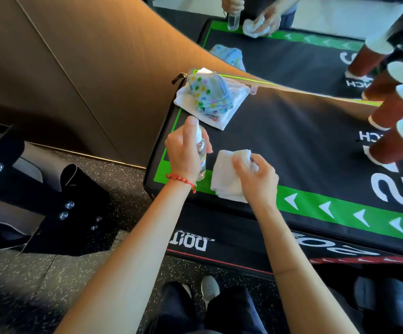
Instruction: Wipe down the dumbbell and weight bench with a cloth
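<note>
The left hand (183, 153) grips a clear spray bottle (201, 155), contents unclear. The right hand (258, 177), just beside it, pinches a white cloth (229, 174) on the counter (292, 141).

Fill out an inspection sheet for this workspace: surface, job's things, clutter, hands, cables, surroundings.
Surface: black padded box with green border and white arrows.
Job's things: white cloth lies on the box near its front left corner; clear spray bottle is held upright beside it. No dumbbell or bench seen.
Clutter: dotted cloth stack on a white towel at the far left corner; brown paper cups at the right edge.
Hands: left hand has its grip round the bottle, one finger on the sprayer; right hand pinches the white cloth.
Cables: nothing seen.
Surroundings: mirror behind the box, speckled floor, black metal frame at left.
</note>
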### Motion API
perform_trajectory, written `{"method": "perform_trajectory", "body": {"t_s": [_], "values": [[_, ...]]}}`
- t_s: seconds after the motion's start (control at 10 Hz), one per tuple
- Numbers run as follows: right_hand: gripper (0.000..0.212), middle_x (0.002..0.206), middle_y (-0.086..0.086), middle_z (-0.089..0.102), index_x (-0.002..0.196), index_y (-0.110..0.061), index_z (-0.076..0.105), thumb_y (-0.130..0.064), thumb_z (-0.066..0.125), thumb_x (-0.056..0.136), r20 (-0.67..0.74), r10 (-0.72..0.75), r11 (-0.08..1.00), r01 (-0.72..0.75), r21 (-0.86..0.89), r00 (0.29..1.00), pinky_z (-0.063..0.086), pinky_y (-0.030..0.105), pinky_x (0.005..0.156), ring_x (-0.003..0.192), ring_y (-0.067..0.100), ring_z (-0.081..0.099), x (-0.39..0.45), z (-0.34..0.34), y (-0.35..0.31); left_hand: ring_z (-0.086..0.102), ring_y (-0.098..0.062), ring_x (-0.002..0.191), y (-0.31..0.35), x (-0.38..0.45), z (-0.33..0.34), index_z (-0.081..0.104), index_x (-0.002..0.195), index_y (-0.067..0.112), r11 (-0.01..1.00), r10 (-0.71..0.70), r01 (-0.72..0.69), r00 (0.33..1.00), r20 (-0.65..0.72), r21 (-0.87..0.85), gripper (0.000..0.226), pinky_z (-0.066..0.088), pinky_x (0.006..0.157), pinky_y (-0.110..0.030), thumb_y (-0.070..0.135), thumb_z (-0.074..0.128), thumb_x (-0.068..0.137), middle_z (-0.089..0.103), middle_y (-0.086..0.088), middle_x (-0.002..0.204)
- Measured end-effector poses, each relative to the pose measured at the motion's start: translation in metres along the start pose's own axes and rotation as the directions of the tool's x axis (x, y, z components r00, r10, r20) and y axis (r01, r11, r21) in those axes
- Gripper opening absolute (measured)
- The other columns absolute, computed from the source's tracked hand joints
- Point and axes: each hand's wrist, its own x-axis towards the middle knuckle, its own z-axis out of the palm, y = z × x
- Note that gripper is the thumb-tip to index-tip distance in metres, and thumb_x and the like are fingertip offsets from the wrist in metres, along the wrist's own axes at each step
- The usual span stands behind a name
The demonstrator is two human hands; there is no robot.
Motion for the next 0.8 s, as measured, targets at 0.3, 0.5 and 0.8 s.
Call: {"method": "perform_trajectory", "body": {"t_s": [0.3, 0.5, 0.8], "values": [[0.022, 0.077, 0.003, 0.059, 0.093, -0.020, 0.061, -0.040, 0.056, 0.085, -0.082, -0.140, 0.967, 0.118, -0.224, 0.987, 0.040, 0.033, 0.061, 0.072, 0.026, 0.051, -0.008, 0.011, -0.004, 0.052, -0.028, 0.049, -0.008, -0.008, 0.000, 0.053, 0.047, 0.001, 0.998, 0.049, -0.049, 0.999, 0.006, 0.041, 0.063, 0.042, 0.056, -0.038, 0.047, 0.030, 0.084, 0.055, -0.009, 0.045], [0.029, 0.102, 0.008, 0.051, 0.111, -0.023, 0.061, -0.037, 0.056, 0.086, -0.144, -0.159, 0.940, 0.105, -0.325, 0.977, 0.032, 0.028, 0.066, 0.090, 0.028, 0.052, -0.015, 0.010, 0.000, 0.053, -0.024, 0.052, -0.005, -0.013, -0.004, 0.056, 0.059, -0.003, 1.000, -0.017, 0.017, 1.000, 0.019, 0.019, 0.063, 0.042, 0.057, -0.029, 0.052, 0.033, 0.079, 0.059, -0.015, 0.054], [0.041, 0.126, 0.009, 0.048, 0.126, -0.021, 0.054, -0.027, 0.059, 0.086, -0.142, -0.321, 0.892, 0.248, -0.378, 0.936, 0.040, 0.036, 0.084, 0.109, 0.024, 0.045, -0.039, 0.001, 0.006, 0.063, -0.009, 0.086, -0.006, -0.026, -0.027, 0.065, 0.094, 0.020, 0.994, -0.110, 0.110, 0.993, 0.039, -0.011, 0.051, 0.047, 0.072, -0.017, 0.055, 0.029, 0.082, 0.069, -0.006, 0.093]]}}
